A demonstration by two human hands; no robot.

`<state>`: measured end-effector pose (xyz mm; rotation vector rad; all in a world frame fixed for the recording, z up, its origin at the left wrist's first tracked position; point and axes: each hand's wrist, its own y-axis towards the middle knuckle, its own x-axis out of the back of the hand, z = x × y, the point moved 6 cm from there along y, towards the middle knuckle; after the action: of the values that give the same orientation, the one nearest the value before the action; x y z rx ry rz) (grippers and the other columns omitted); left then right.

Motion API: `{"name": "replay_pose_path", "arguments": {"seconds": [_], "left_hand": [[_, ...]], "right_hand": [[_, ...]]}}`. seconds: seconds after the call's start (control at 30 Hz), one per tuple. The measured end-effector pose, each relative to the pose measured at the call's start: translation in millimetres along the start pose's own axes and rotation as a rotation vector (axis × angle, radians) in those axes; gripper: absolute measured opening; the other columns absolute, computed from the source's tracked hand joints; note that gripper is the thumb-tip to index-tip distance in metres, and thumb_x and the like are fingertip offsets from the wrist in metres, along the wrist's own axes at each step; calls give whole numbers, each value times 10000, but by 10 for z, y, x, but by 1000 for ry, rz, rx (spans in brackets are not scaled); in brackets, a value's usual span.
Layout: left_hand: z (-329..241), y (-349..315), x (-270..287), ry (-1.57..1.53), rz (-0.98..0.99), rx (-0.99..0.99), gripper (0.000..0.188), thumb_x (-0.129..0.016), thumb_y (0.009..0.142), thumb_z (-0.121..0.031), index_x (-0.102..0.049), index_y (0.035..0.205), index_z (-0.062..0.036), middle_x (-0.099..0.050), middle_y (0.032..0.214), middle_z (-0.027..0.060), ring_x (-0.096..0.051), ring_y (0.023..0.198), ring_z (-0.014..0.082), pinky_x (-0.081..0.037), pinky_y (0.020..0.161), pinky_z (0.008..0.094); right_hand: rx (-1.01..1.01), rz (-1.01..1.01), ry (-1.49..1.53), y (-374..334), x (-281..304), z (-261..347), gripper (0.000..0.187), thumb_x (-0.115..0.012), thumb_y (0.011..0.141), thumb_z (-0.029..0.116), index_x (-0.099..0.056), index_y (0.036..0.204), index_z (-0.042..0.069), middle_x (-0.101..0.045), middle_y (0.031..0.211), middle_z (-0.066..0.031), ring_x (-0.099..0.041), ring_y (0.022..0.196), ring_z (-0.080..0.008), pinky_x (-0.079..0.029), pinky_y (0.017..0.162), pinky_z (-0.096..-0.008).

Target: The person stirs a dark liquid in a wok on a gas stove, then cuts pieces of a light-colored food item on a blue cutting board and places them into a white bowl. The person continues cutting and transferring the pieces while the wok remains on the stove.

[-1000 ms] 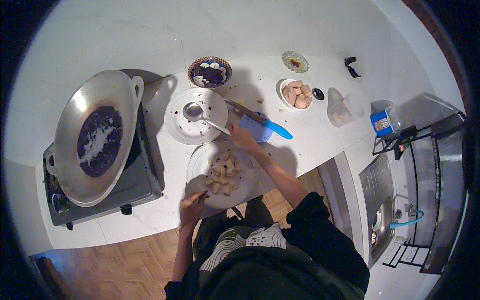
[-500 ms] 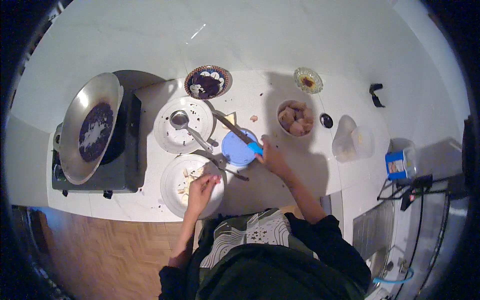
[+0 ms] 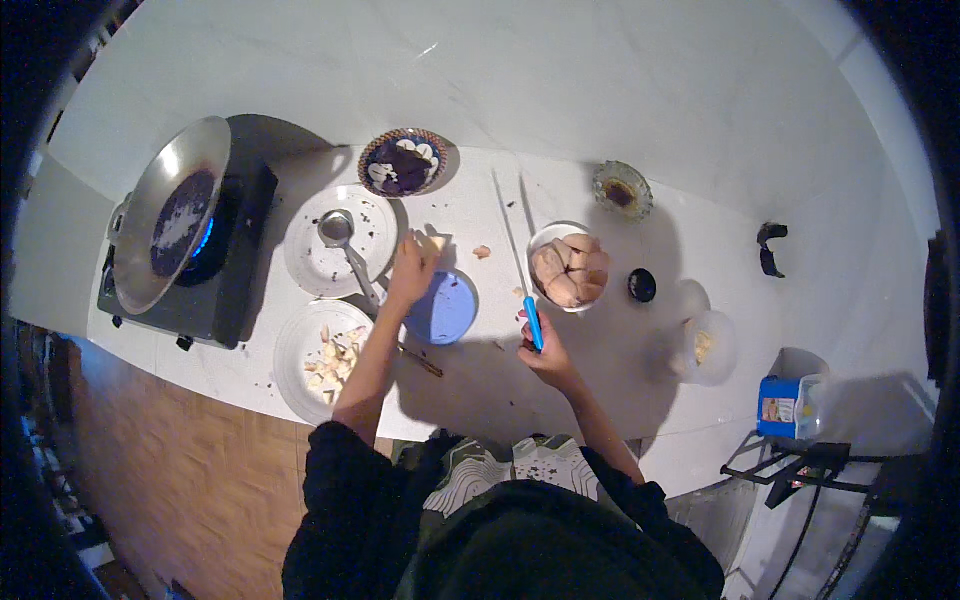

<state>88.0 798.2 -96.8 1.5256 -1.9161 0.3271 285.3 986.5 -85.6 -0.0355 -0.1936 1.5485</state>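
Observation:
My left hand (image 3: 411, 270) reaches over the left edge of a round blue lid (image 3: 443, 308), thumb and fingers apart beside a small pale-yellow piece (image 3: 436, 243) on the counter. Whether the fingertips touch that piece is hard to tell. In my right hand (image 3: 545, 358) is a knife (image 3: 533, 322), held by its blue handle, the long thin blade pointing away toward the wall. A white bowl (image 3: 566, 308) of pinkish-tan chunks (image 3: 570, 270) stands just right of the blade. Below my left forearm, a white plate (image 3: 290, 375) carries chopped pale pieces (image 3: 335, 360).
At the left, a wok (image 3: 205, 150) with dark contents sits tilted on a gas stove (image 3: 230, 260), blue flame showing. A ladle (image 3: 345, 240) rests on another white plate (image 3: 300, 265). A patterned bowl (image 3: 440, 140), glass dish (image 3: 622, 190), black lid (image 3: 642, 286) and clear container (image 3: 715, 350) stand around.
My left hand has left the plate of chopped pieces and gone up to the pale piece. The knife has swung off the blue lid to point away from me. The whole view has shifted slightly.

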Motion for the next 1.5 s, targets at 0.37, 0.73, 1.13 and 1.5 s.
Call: {"name": "replay_pose_path", "arguments": {"seconds": [0.37,0.73,1.13,1.5], "left_hand": [[-94,97,135,132,-57,57,543,-766,559,-116,-524,1030,6,-562,967,177,-566,893,315,-473,769,379],[62,-731,139,-581,7,426,433,-753,695,-170,-572,1033,31,-617,893,67,-587,706,98,-476,615,207],[-269,-920,268,-298,-261,7,340,-699,695,-60,-577,1009,-14,-604,1021,114,-563,958,203,-420,857,307],[-456,-1165,190,-112,-121,-139,485,-715,691,-145,-543,1128,-21,-480,1220,146,-486,1099,299,-409,904,372]], "right_hand": [[32,-8,261,-236,202,254,607,-557,675,-48,-313,1221,52,-347,832,4,-408,741,-82,-406,697,-239],[-1,-26,436,-273,185,323,638,-549,676,-141,-323,1247,35,-355,807,26,-411,738,-79,-408,712,-231],[-9,-67,502,-362,137,386,569,-564,698,-132,-353,1197,40,-347,785,42,-406,738,-75,-396,711,-230],[48,-255,312,-404,248,7,279,-502,794,-25,-367,1019,70,-463,778,-8,-516,614,-104,-425,483,-219]]}}
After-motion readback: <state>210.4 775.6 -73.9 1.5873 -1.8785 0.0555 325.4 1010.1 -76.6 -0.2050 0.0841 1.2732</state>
